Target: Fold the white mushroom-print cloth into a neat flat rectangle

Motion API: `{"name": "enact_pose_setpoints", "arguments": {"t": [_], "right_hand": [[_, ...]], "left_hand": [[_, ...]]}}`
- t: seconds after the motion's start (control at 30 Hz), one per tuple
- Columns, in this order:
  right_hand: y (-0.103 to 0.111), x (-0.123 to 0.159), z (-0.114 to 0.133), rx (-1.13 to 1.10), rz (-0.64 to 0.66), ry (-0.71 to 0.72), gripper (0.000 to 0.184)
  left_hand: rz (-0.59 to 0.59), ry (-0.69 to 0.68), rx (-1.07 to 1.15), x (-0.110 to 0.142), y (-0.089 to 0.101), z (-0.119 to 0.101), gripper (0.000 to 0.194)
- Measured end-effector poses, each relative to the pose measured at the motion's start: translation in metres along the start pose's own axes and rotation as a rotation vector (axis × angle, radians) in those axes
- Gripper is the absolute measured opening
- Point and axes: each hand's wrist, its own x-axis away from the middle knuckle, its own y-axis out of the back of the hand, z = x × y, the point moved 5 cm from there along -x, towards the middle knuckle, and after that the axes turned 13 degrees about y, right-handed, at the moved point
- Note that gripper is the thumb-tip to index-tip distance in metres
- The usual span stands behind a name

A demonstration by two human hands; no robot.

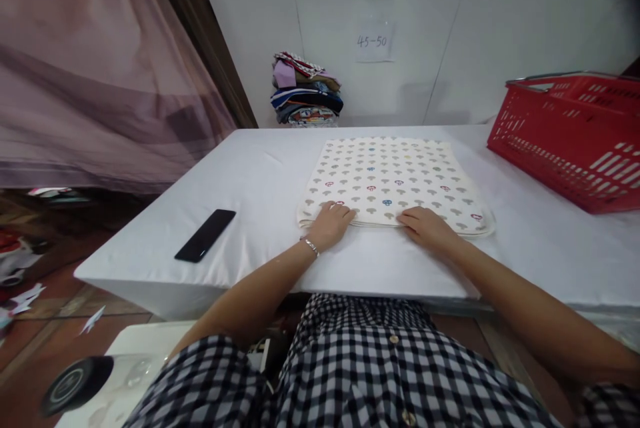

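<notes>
A folded white cloth (380, 178) printed with small mushrooms lies flat on the table in front of me, its layers showing along the near edge. My left hand (331, 223) grips that near edge left of its middle, fingers over the top. A little to the right, my right hand (424, 227) has its fingers closed on the same edge. Between the two hands a stretch of the edge shows, resting on the tabletop. The undersides of both hands are hidden.
The table wears a white cover (260, 208). A black phone (205, 235) lies on its left part, and a red plastic basket (575, 141) stands at the right. Behind the far edge rises a stack of folded fabrics (307, 91). A pinkish curtain (100, 68) hangs at the left.
</notes>
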Motion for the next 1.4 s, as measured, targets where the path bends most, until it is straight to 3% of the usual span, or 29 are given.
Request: {"name": "enact_pose_setpoints", "arguments": {"t": [0.27, 0.7, 0.97, 1.1, 1.23, 1.4], "right_hand": [[-0.002, -0.006, 0.006, 0.001, -0.033, -0.003, 0.030], [-0.005, -0.018, 0.011, 0.084, -0.056, -0.057, 0.033], [-0.001, -0.011, 0.012, 0.171, -0.161, -0.024, 0.029], [0.000, -0.003, 0.013, 0.107, -0.111, 0.051, 0.028], [0.000, 0.002, 0.011, 0.060, -0.059, 0.036, 0.030], [-0.002, 0.006, 0.010, 0.046, -0.016, 0.000, 0.036]], "left_hand": [[0.036, -0.025, 0.013, -0.020, -0.006, -0.028, 0.025], [0.135, 0.113, 0.238, -0.026, -0.012, -0.010, 0.026], [0.122, 0.082, 0.242, -0.023, -0.013, -0.011, 0.024], [0.090, 0.028, 0.219, -0.017, -0.008, -0.019, 0.028], [0.045, -0.008, 0.201, -0.016, 0.000, -0.027, 0.038], [0.060, -0.059, 0.166, -0.017, -0.006, -0.031, 0.023]]}}
